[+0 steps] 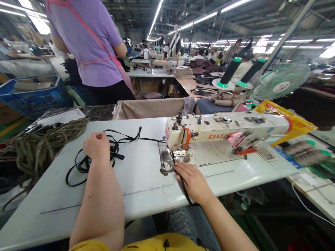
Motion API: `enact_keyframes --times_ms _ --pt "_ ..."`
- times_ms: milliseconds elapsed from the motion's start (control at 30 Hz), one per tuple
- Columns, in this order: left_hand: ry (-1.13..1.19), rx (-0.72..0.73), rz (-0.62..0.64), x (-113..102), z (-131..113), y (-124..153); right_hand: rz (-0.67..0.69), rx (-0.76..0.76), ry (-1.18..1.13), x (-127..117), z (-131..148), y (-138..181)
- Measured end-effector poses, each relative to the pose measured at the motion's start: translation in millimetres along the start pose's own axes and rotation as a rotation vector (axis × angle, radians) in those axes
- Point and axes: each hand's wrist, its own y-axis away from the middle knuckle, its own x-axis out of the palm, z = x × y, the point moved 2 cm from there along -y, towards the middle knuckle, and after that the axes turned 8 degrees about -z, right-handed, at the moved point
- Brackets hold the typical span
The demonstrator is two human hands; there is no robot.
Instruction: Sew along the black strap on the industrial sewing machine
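My left hand is closed in a fist on the black strap, which lies in loose loops on the white sewing table. The strap runs right to the presser foot of the cream sewing machine. My right hand lies flat, fingers stretched toward the needle plate, pressing the strap's other end, which trails off the table's front edge under my palm.
A heap of olive cord lies at the table's left. A person in a purple top and pink apron stands behind the table. Thread cones, a fan, a yellow bag and a blue crate surround the machine.
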Motion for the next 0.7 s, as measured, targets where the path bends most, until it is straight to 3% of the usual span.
enact_keyframes --times_ms 200,267,333,467,567,700 --pt "0.032 -0.081 -0.224 -7.3 0.4 2.1 -0.006 -0.001 0.000 0.4 0.1 0.1" --pt "0.040 -0.042 -0.240 -6.1 -7.4 7.3 -0.012 -0.006 -0.001 0.3 0.1 -0.1" --pt "0.041 0.093 -0.159 0.1 -23.0 17.9 -0.013 -0.006 0.000 0.1 0.3 -0.4" --pt "0.046 0.510 0.144 24.5 -61.4 58.6 -0.009 0.005 -0.004 -0.7 0.8 -1.7" --pt "0.031 0.810 0.385 45.1 -76.7 93.5 -0.005 0.005 -0.004 -1.5 1.0 -2.7" --pt "-0.059 0.918 0.579 61.5 -76.1 112.0 -0.009 -0.005 -0.002 -1.5 0.8 -3.3"
